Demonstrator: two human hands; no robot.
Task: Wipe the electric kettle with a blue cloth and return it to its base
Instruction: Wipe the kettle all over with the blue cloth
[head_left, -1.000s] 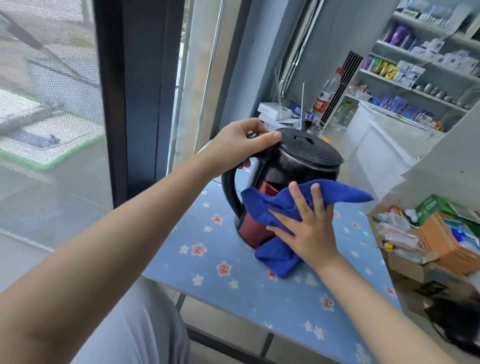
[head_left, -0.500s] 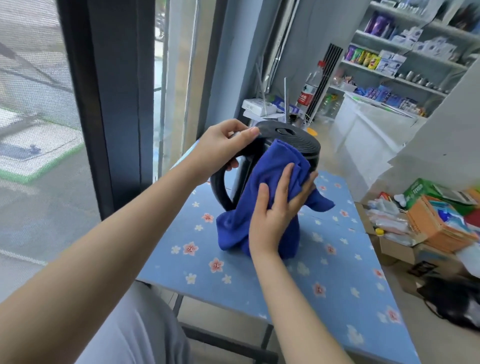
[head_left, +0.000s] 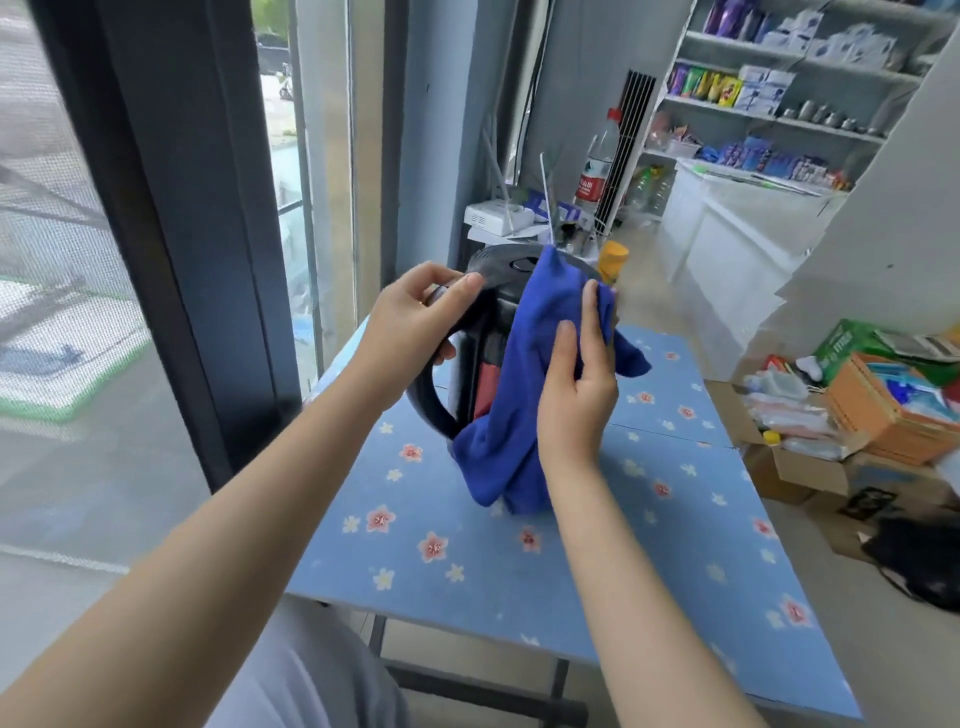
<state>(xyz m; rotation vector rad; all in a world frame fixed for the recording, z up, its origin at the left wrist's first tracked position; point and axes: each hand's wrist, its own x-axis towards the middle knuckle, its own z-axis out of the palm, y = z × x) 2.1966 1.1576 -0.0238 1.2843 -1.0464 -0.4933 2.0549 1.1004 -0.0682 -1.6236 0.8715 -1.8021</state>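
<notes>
A black and red electric kettle (head_left: 485, 364) stands on the blue flowered table (head_left: 519, 561). My left hand (head_left: 415, 319) grips the top of its black handle. A blue cloth (head_left: 524, 384) drapes over the kettle's front, from the lid edge down to the table. My right hand (head_left: 579, 379) presses the cloth flat against the kettle's side, fingers pointing up. The cloth hides most of the kettle's body and its foot. I see no kettle base.
A dark window frame (head_left: 171, 223) runs along the left. Behind the table stand a white router (head_left: 496, 215), a water bottle (head_left: 597, 161) and a yellow-lidded jar (head_left: 613, 260). Open cardboard boxes (head_left: 831, 431) of goods sit on the floor at right, shop shelves (head_left: 779, 98) beyond.
My right hand has slid the cloth up the kettle's side, from the lower body towards the lid. My left hand has kept its hold on the handle.
</notes>
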